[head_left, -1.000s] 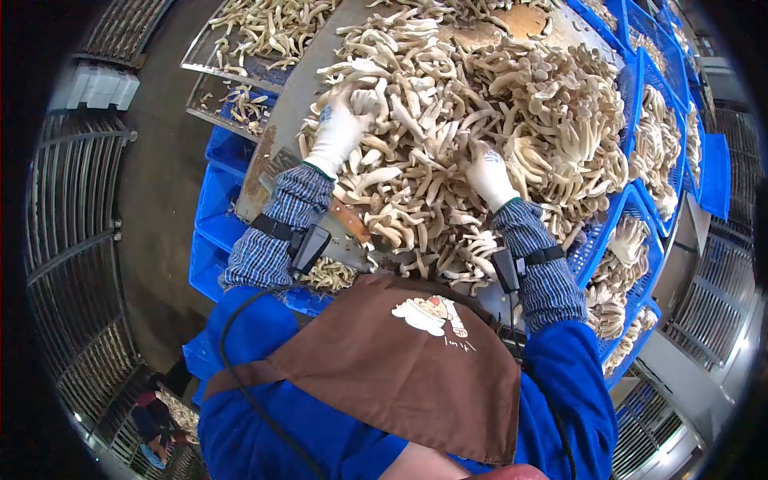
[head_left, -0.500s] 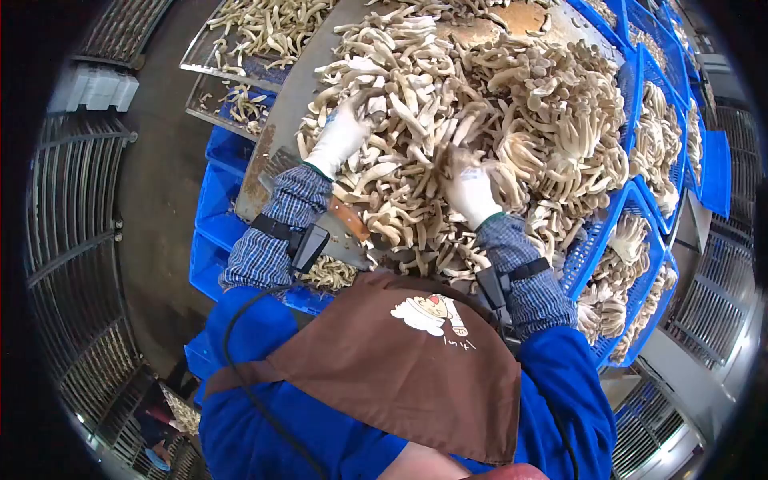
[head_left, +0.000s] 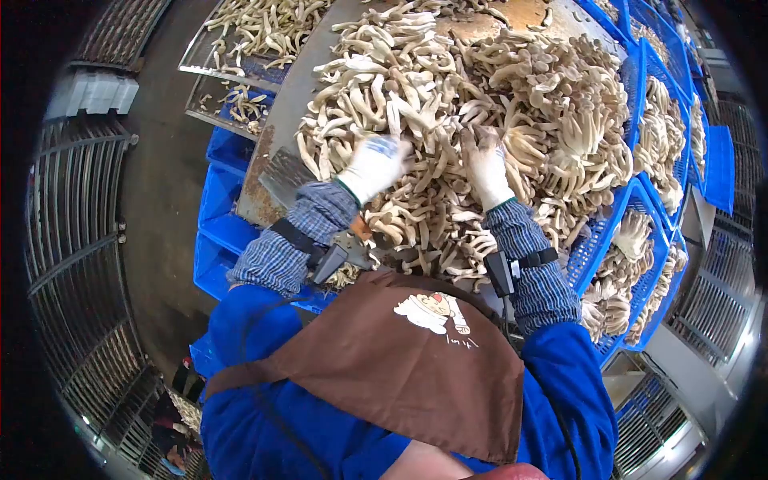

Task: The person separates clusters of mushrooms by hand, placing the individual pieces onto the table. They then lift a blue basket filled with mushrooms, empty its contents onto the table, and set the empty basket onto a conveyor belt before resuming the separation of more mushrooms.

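A large heap of long-stemmed mushrooms [head_left: 400, 88] covers the metal table. My left hand [head_left: 372, 170], in a white glove, is over the front left of the heap; its fingers are smeared by motion. On the right, my gloved right hand [head_left: 486, 166] reaches into the pile, its darkened fingers curled round a mushroom that they partly hide. Clustered mushrooms [head_left: 580, 132] with joined stems lie to the right of that hand. Below my left wrist, a brown wooden handle [head_left: 360, 227] shows in part. A flat grey metal blade [head_left: 286, 176] lies left of the same wrist.
Blue crates [head_left: 612, 256] filled with mushroom clusters line the right side. Clear trays [head_left: 232, 72] with loose mushrooms stand at upper left, above stacked blue bins [head_left: 220, 200]. Metal racks [head_left: 80, 200] run along the left. A person [head_left: 172, 436] is partly visible at lower left.
My left hand has moved right and toward me, from the heap's left side. My right hand has shifted slightly right and away from me. The wooden handle is now more covered.
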Demonstrator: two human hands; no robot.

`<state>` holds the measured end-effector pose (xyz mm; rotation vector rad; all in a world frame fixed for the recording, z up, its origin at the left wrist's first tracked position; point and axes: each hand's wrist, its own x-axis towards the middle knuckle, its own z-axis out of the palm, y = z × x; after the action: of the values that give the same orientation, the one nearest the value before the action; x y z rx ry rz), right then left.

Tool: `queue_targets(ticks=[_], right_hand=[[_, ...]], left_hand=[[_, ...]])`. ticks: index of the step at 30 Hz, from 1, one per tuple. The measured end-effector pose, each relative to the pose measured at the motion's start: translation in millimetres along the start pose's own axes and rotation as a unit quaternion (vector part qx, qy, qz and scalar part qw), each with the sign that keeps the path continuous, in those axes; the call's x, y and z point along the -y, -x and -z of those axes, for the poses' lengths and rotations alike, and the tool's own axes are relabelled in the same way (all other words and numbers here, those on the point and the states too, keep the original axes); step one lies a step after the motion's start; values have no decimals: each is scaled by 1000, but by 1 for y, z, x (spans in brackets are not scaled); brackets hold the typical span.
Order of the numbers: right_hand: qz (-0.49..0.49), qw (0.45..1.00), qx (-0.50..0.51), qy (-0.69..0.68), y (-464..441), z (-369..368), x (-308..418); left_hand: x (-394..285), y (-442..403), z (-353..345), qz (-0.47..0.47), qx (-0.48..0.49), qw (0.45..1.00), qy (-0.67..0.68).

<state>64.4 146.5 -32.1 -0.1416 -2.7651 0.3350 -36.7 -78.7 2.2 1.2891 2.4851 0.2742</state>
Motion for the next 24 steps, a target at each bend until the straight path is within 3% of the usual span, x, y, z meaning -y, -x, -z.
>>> queue_targets(ticks=[1, 2, 3, 6, 7, 8, 9, 10, 11, 12, 14, 15, 16, 18, 19, 22, 24], right_hand=[[-175, 967, 19, -184, -11, 6, 13], [-339, 870, 38, -356, -24, 18, 22], [-362, 856, 92, -358, -44, 40, 26], [-299, 868, 2, -395, -55, 28, 11], [-299, 895, -78, -321, -51, 21, 23], [-299, 895, -77, -321, -47, 24, 22], [-170, 962, -61, -204, -44, 31, 19], [-39, 995, -44, -78, -39, 40, 19], [-33, 995, 64, -75, -28, 41, 24], [-72, 966, 242, -65, -17, 44, 30], [96, 982, 144, 79, 22, 31, 31], [120, 980, 87, 136, 35, 19, 29], [120, 980, 85, 137, 33, 20, 30], [24, 969, 221, 107, 26, 21, 33], [-27, 971, 231, 47, 32, 18, 30], [-53, 961, 271, 19, 17, 38, 34], [-59, 962, 267, -23, 13, 52, 38]], left_hand=[[-11, 1, -6, 3, 19, 1000, -25], [-20, 1, -10, 6, 37, 998, -49], [-22, -1, -22, -1, 28, 992, -125], [-19, -11, -48, 28, -44, 988, -143], [-18, -12, -39, -6, -52, 987, -151], [-18, -10, -31, -5, -52, 987, -151], [-16, -9, -22, 1, -30, 997, -75], [-16, -8, -10, 6, -6, 1000, 2], [-15, -11, -3, 49, -11, 998, 42], [-8, -13, 7, 81, -4, 982, 170], [-8, -9, 25, 135, -62, 951, 271], [-6, -8, 31, 165, -68, 943, 281], [-5, -8, 33, 164, -69, 943, 280], [-4, -7, 35, 205, -35, 930, 304], [-8, -6, 34, 194, -30, 947, 253], [-10, -8, 1, 147, 61, 980, 121], [-12, -7, -33, 81, 13, 992, 93]])
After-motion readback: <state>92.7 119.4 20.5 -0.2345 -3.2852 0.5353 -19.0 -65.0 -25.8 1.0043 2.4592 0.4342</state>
